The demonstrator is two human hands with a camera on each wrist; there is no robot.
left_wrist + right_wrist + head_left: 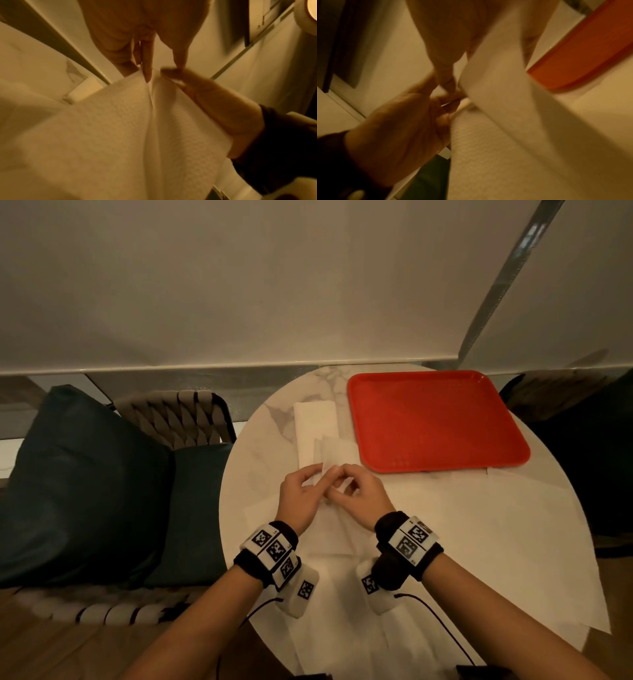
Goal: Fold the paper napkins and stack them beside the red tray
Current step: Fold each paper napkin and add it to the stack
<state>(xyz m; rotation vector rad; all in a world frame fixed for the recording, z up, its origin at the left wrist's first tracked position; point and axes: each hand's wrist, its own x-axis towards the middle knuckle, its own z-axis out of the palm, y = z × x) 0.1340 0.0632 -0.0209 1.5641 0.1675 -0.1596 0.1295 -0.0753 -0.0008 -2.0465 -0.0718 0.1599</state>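
On the round marble table (pixel 260 440) a red tray (pixel 435 419) lies at the back right. Left of it rests a stack of folded white napkins (pixel 315 426). Near the table's middle my left hand (pixel 313 479) and right hand (pixel 342 482) meet, and both pinch the lifted edge of one white napkin (pixel 330 525). In the left wrist view my left hand (pixel 163 69) holds the napkin (pixel 111 121) at a crease, with the right hand (pixel 214 108) beside it. The right wrist view shows my right hand (pixel 448 81), the left hand (pixel 399 128), the napkin (pixel 496 94) and the tray (pixel 582 54).
Several unfolded napkins (pixel 496 535) cover the near and right part of the table and hang over its edge. A woven chair with a dark teal cushion (pixel 85 474) stands to the left, another dark chair (pixel 582 422) to the right. A wall runs just behind the table.
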